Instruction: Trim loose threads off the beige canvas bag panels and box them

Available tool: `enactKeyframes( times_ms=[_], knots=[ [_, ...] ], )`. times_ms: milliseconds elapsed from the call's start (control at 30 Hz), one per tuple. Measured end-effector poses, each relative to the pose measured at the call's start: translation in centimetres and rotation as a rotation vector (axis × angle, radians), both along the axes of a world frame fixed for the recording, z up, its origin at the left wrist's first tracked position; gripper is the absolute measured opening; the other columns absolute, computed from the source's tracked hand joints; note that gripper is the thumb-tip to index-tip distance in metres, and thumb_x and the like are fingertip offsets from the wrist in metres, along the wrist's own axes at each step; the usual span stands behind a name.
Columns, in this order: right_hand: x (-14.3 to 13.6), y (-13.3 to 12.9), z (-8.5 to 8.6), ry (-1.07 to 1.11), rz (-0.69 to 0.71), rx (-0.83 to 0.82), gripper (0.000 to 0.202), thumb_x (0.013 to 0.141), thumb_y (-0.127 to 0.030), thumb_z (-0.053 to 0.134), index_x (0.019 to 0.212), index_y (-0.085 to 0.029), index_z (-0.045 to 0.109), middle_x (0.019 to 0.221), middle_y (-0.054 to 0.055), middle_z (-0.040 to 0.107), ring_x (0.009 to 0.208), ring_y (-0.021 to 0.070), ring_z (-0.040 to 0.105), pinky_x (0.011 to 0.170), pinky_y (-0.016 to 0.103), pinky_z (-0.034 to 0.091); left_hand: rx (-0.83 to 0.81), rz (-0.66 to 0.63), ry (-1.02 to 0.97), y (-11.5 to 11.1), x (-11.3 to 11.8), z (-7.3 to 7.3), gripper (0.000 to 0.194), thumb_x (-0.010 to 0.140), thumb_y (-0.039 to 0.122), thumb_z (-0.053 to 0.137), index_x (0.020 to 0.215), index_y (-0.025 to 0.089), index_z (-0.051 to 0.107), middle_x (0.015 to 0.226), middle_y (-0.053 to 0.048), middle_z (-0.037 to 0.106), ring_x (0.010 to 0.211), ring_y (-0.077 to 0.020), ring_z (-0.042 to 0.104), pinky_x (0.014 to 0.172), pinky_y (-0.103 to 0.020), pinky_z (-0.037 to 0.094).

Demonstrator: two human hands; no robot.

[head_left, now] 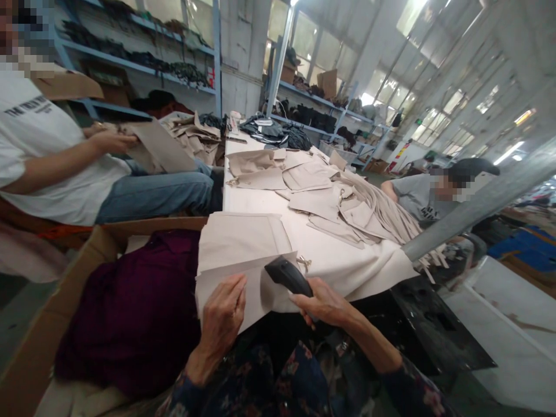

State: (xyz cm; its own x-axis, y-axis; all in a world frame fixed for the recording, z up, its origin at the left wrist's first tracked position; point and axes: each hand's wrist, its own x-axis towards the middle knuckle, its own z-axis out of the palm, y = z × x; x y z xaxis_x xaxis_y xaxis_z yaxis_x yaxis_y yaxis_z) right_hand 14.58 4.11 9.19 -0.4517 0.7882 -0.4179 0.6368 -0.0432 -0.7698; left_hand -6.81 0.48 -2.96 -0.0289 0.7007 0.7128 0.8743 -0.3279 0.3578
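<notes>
My right hand (324, 301) is wrapped round the handle of a black handheld tool (289, 275), whose wide head is over the right part of a beige fabric piece (256, 284). My left hand (223, 307) rests at the left of this piece, its fingers bent and pressed together at the fabric. Behind it, another beige piece (243, 237) with a seam lies flat on the white-covered table (234, 200). A small metal clasp (304, 263) lies just right of the tool's head.
A cardboard box (104, 243) with purple cloth (139, 307) stands at my left. Beige pieces (317, 197) and long strips (382, 208) cover the table's far part. A person (56, 145) sits at left, another (421, 197) at right. A metal pole (478, 202) slants across the right side.
</notes>
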Motion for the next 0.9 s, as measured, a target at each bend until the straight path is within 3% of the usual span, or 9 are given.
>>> enactKeyframes(
  times_ms=[167,367,467,633,733,900],
  knots=[
    [-1.8,1.5,2.0,0.039,-0.020,0.041,0.024,0.081,-0.037,0.051,0.070,-0.017,0.046,0.049,-0.003,0.051,0.040,0.0079,0.048,0.038,0.017,0.042,-0.035,0.009,0.042,0.5,-0.2,-0.8,0.025,0.082,0.008,0.047,0.102,0.011,0.061,0.103,-0.012,0.065,0.101,-0.0240,0.056,0.091,-0.041,0.047],
    [1.4,1.9,4.9,0.103,-0.124,0.139,0.028,0.082,-0.042,0.052,0.073,-0.016,0.047,0.055,-0.003,0.052,0.042,0.0088,0.050,0.038,0.019,0.042,-0.068,-0.006,0.075,0.4,-0.5,-0.1,0.024,0.082,0.008,0.047,0.101,0.010,0.062,0.102,-0.012,0.065,0.100,-0.0239,0.056,0.091,-0.040,0.047],
    [3.4,0.8,4.4,0.102,-0.120,0.140,0.028,0.083,-0.041,0.051,0.070,-0.016,0.047,0.052,-0.003,0.050,0.042,0.0086,0.049,0.040,0.019,0.043,-0.079,0.024,0.067,0.9,-0.3,1.3,0.021,0.084,0.011,0.045,0.099,0.011,0.061,0.098,-0.012,0.065,0.094,-0.0224,0.058,0.085,-0.036,0.048],
    [5.4,-1.5,2.5,0.129,-0.106,0.096,0.026,0.084,-0.039,0.049,0.071,-0.016,0.046,0.051,-0.004,0.050,0.040,0.0084,0.048,0.040,0.019,0.043,-0.207,0.017,0.203,3.7,0.7,3.9,0.031,0.084,0.023,0.049,0.112,0.010,0.053,0.109,-0.015,0.059,0.105,-0.0273,0.052,0.091,-0.042,0.043],
    [6.4,-2.2,1.6,0.145,-0.140,0.086,0.025,0.084,-0.038,0.048,0.072,-0.016,0.046,0.053,-0.004,0.050,0.040,0.0080,0.048,0.039,0.018,0.042,-0.371,-0.046,0.271,5.2,1.2,4.3,0.031,0.083,0.027,0.052,0.110,0.012,0.052,0.102,-0.014,0.061,0.096,-0.0267,0.056,0.083,-0.041,0.045],
    [8.1,-2.5,0.6,0.151,-0.185,0.051,0.023,0.083,-0.037,0.048,0.072,-0.017,0.045,0.051,-0.005,0.048,0.038,0.0082,0.047,0.037,0.018,0.040,-0.488,-0.180,0.200,6.3,0.3,4.1,0.017,0.087,0.025,0.044,0.097,0.018,0.055,0.093,-0.007,0.064,0.086,-0.0209,0.061,0.073,-0.031,0.047]
  ],
)
